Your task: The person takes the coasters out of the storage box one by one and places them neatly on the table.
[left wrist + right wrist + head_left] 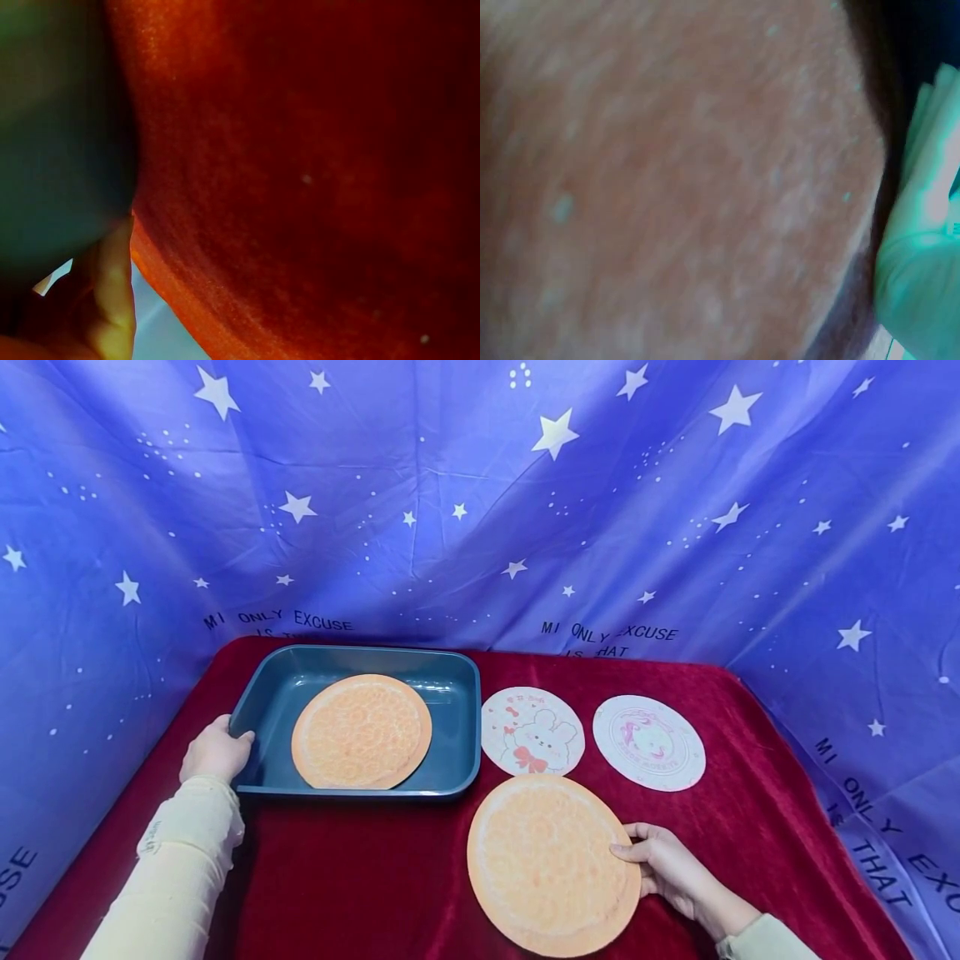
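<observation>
At the left of the head view, a person's left hand gripped the side of a blue tray, its thumb over the rim and its other fingers mostly hidden behind the wall, so how far they curled could not be told; its pale sleeve ran off the bottom edge. The left wrist view added little: a blurred dark shape at left, a finger against it, and red cloth. Inside the tray, left of centre, lay one orange disc, its lowest edge hidden by the near wall. Just right of centre lay a rabbit-print disc, its small lettering too faint to read. Below it, a second orange disc was pinched at its right edge by the right hand, thumb on top, the other fingers partly out of sight beneath; whether it touched the cloth was unclear. Above that hand lay a pink-print disc, its lettering illegible. At lower right the other sleeve was cut off. Mostly a blurred brownish surface filled the right wrist view.
</observation>
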Tool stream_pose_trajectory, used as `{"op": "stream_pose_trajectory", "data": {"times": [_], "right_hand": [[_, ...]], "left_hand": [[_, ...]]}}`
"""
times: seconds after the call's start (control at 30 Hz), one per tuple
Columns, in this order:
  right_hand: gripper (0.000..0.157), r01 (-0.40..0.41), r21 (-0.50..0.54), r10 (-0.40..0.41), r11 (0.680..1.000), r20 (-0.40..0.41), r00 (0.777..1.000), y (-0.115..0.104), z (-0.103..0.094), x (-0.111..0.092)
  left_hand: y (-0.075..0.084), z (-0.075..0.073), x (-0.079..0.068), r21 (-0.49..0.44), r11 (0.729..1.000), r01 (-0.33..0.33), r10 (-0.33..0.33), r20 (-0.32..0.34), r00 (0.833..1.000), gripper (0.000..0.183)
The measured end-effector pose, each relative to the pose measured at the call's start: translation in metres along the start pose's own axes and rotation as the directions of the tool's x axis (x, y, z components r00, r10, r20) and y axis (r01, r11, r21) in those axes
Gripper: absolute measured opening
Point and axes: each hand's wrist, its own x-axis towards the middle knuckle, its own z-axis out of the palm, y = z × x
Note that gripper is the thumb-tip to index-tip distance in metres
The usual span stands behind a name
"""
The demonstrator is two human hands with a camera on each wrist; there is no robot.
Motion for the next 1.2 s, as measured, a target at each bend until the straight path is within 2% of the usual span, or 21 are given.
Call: {"op": "stream_pose_trajectory", "data": {"times": [0.13, 0.23, 0.33, 0.47, 0.53, 0.6, 0.77, 0.8, 0.87, 0.93, 1.1, 1.17, 1.2], "right_hand": [[0.027, -0.022, -0.109, 0.021, 0.994, -0.011, 1.000, 0.002, 0.004, -0.003], [0.026, -0.020, -0.228, 0.013, 0.974, -0.035, 0.999, 0.002, 0.007, -0.006], [0.029, -0.020, -0.353, -0.004, 0.936, -0.067, 0.998, 0.001, 0.010, -0.008], [0.031, -0.021, -0.498, -0.018, 0.867, -0.072, 0.997, -0.005, 0.011, -0.009], [0.033, -0.015, -0.569, -0.030, 0.822, -0.070, 0.997, -0.009, 0.011, -0.012], [0.036, -0.017, -0.656, -0.050, 0.755, -0.082, 0.995, -0.014, 0.011, -0.014], [0.046, -0.107, -0.856, -0.098, 0.507, -0.180, 0.979, -0.029, 0.017, -0.016], [0.046, -0.118, -0.878, -0.109, 0.464, -0.189, 0.976, -0.032, 0.019, -0.015], [0.044, -0.137, -0.906, -0.134, 0.400, -0.205, 0.970, -0.038, 0.024, -0.015], [0.042, -0.110, -0.929, -0.194, 0.352, -0.187, 0.963, -0.043, 0.027, -0.014], [0.037, -0.048, -0.961, -0.323, 0.272, -0.138, 0.936, -0.060, 0.037, -0.010], [0.034, -0.026, -0.964, -0.348, 0.264, -0.120, 0.930, -0.068, 0.041, -0.008], [0.032, -0.005, -0.968, -0.372, 0.251, -0.101, 0.923, -0.071, 0.043, -0.007]], "left_hand": [[0.000, 0.000, 0.000, 0.000, 1.000, -0.001, 0.001, -0.001, 1.000, 0.052], [0.000, 0.000, 0.000, 0.002, 1.000, -0.004, 0.004, -0.003, 1.000, 0.052], [0.000, 0.000, 0.001, 0.004, 1.000, -0.007, 0.007, -0.005, 1.000, 0.052], [0.001, 0.001, 0.001, 0.000, 1.000, -0.007, 0.007, -0.006, 1.000, 0.052], [0.002, 0.001, 0.001, -0.003, 1.000, -0.006, 0.006, -0.005, 1.000, 0.052], [0.002, 0.001, 0.001, -0.005, 1.000, -0.005, 0.005, -0.004, 1.000, 0.052], [-0.001, -0.001, 0.000, -0.007, 1.000, -0.003, 0.003, -0.006, 1.000, 0.053], [-0.002, -0.001, -0.001, -0.007, 1.000, -0.003, 0.003, -0.006, 1.000, 0.052], [-0.001, -0.001, -0.001, -0.007, 1.000, -0.005, 0.005, -0.006, 1.000, 0.052], [0.000, 0.000, -0.001, -0.009, 1.000, -0.008, 0.008, -0.005, 1.000, 0.052], [0.000, 0.000, -0.001, -0.005, 1.000, -0.014, 0.014, -0.008, 1.000, 0.051], [0.000, 0.000, -0.001, -0.001, 1.000, -0.015, 0.015, -0.008, 1.000, 0.051], [-0.001, 0.000, -0.001, 0.000, 1.000, -0.015, 0.015, -0.007, 1.000, 0.051]]}}
